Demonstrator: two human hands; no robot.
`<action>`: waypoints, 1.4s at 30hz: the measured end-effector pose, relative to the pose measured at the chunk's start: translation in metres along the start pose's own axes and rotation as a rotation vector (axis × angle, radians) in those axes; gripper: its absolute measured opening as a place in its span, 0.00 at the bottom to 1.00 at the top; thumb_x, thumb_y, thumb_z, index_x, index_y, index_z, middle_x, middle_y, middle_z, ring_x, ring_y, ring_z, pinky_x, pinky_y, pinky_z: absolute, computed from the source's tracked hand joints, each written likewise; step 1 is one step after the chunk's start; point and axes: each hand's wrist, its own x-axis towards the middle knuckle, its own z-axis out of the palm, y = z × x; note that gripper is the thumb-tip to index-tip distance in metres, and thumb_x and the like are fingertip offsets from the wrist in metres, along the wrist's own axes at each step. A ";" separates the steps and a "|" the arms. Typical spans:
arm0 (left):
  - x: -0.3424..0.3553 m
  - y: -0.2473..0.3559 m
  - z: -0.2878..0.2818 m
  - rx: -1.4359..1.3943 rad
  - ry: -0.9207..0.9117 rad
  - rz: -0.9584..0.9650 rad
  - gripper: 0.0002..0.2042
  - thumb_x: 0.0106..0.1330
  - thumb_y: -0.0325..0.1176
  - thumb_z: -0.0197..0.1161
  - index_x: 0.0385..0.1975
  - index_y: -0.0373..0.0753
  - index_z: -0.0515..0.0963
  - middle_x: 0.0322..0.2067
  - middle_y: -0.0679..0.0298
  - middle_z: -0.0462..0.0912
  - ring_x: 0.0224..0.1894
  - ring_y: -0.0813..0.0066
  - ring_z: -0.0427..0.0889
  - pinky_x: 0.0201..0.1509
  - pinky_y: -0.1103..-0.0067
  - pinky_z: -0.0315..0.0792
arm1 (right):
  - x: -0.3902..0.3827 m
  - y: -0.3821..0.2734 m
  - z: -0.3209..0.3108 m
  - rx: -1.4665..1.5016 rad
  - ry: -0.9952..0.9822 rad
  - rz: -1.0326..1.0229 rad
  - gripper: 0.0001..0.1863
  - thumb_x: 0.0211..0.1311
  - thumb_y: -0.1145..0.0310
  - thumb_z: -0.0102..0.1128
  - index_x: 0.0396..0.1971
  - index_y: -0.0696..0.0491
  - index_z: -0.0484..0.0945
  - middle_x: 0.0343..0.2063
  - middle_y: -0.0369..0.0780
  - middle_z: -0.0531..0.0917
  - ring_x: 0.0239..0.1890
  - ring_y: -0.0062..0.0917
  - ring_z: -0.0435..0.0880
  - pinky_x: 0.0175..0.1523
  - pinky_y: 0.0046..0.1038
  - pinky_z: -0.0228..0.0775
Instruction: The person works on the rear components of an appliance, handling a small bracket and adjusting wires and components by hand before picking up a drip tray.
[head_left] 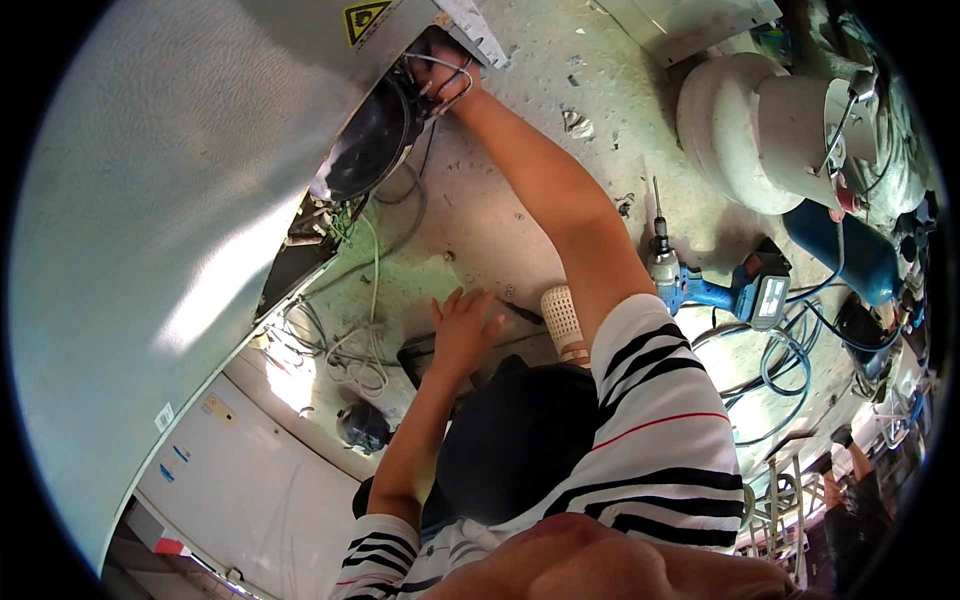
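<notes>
My right arm stretches to the open base of a large grey appliance cabinet (200, 170). There my right hand (446, 76) is among thin wires (466, 88), fingers curled; what they hold is hidden. Just beside it sits a round black compressor (375, 145) with cables trailing from it. My left hand (465, 335) hovers over the floor before my knees, fingers spread, with nothing in it. Close to that hand lie a dark slim tool (524, 312) and a black tray-like object (415, 352), partly covered by my arm.
A blue cordless drill (710, 285) lies at my right, its long bit pointing away. Beyond it are a white gas cylinder (735, 130), a blue cylinder (840, 250) and coiled hose (780, 365). Pale cable (365, 370) and a black compressor-like part (364, 426) lie at left.
</notes>
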 end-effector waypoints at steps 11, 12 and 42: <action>-0.008 0.002 0.007 -0.031 -0.040 -0.012 0.23 0.64 0.44 0.61 0.58 0.44 0.72 0.60 0.63 0.73 0.67 0.53 0.62 0.71 0.43 0.42 | 0.000 -0.001 0.003 -0.024 -0.061 0.020 0.26 0.50 0.59 0.64 0.49 0.55 0.75 0.47 0.52 0.79 0.53 0.49 0.76 0.59 0.41 0.68; -0.008 0.002 0.008 -0.029 -0.042 -0.014 0.23 0.64 0.44 0.61 0.58 0.44 0.72 0.60 0.63 0.73 0.67 0.53 0.62 0.71 0.43 0.43 | 0.000 -0.002 0.003 -0.069 -0.029 -0.015 0.27 0.50 0.59 0.64 0.50 0.54 0.75 0.48 0.52 0.79 0.54 0.48 0.75 0.60 0.41 0.67; -0.013 0.007 0.012 -0.083 0.016 0.006 0.22 0.64 0.42 0.62 0.57 0.44 0.73 0.59 0.62 0.73 0.65 0.51 0.64 0.69 0.44 0.47 | -0.055 -0.025 -0.052 0.085 -0.108 0.219 0.09 0.53 0.68 0.66 0.31 0.53 0.77 0.27 0.47 0.81 0.30 0.45 0.82 0.35 0.39 0.74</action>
